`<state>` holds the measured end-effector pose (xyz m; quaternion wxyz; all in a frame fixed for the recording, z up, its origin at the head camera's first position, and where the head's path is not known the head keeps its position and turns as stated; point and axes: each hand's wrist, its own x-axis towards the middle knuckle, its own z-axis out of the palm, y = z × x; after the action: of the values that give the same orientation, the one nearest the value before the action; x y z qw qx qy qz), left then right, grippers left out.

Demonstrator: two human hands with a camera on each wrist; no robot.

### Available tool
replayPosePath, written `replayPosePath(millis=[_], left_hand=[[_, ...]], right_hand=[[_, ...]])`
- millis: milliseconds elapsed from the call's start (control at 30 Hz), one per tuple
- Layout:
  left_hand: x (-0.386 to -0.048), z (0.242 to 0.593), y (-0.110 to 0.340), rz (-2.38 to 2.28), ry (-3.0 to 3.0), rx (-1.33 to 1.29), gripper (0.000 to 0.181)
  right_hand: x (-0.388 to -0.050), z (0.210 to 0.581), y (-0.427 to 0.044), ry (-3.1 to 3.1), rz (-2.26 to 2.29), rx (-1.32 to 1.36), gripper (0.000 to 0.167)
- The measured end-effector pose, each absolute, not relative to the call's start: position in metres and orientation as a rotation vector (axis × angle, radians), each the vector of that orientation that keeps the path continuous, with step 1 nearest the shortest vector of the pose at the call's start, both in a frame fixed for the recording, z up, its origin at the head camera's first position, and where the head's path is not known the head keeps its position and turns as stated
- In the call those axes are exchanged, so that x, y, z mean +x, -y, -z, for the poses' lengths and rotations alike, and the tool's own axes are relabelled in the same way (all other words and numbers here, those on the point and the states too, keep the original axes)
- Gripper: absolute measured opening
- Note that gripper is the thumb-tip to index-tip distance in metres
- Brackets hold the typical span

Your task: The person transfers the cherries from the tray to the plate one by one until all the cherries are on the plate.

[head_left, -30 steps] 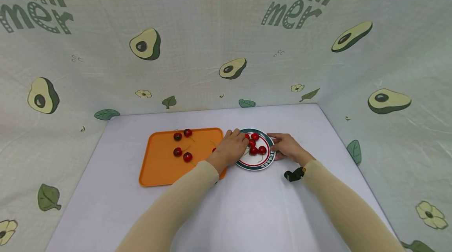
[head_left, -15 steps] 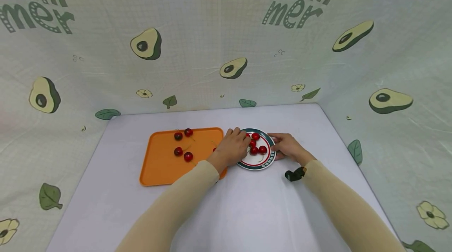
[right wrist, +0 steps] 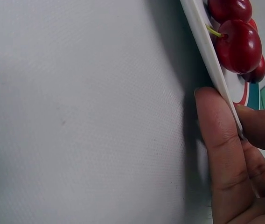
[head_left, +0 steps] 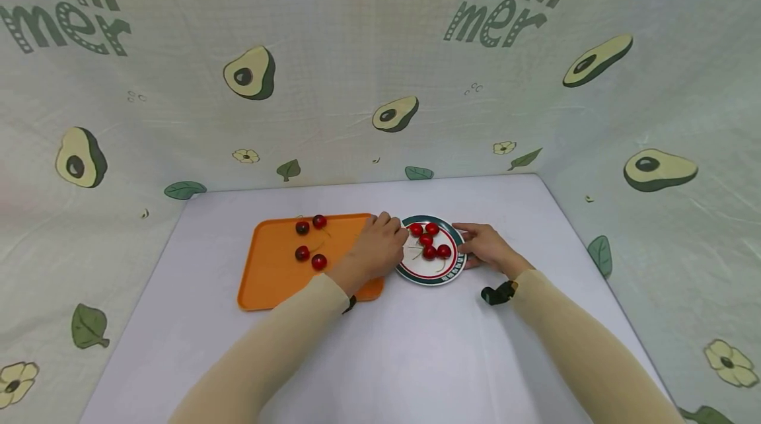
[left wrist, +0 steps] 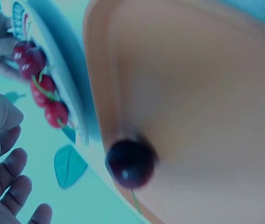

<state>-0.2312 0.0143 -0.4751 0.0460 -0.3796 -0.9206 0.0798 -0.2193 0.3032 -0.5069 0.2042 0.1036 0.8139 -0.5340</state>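
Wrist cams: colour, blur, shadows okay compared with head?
Left wrist: strong blue-green cast, tray soft, cherry blurred at its edges; right wrist: near-neutral colour, dark shadow along the plate, small glints on its cherries; head: fairly even light, soft shadow beside the right sleeve.

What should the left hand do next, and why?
Maybe the left hand should reach for the nearest cherry in the orange tray: that hand's fingers look empty, and the right hand holds the plate by its rim.

Head view forward and down, close wrist views, shared plate [head_left: 427, 267]
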Motion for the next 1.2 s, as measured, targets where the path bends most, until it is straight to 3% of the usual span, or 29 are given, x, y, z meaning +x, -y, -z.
replayPosePath(millis=[400,733,1000,1200], left_hand=[[-0.221,0.474,0.083,0.182,2.978,-0.73,0.019],[-0.204,0.504,0.116,0.029,2.986,-0.74,0.042],[-0.194,0.508,0.131,0.105,2.993,-0.646,0.06],[-0.189,0.505,0.15,0.152,2.993,-0.559,0.06]], right_hand=[[-0.22,0.505,-0.303,-2.286,1.468,0.276,0.068],[-0.218,0.508,-0.304,-2.292,1.462,0.275,0.066],[-0.218,0.508,-0.303,-2.304,1.454,0.273,0.066],[-0.218,0.508,-0.303,-2.297,1.46,0.271,0.066]])
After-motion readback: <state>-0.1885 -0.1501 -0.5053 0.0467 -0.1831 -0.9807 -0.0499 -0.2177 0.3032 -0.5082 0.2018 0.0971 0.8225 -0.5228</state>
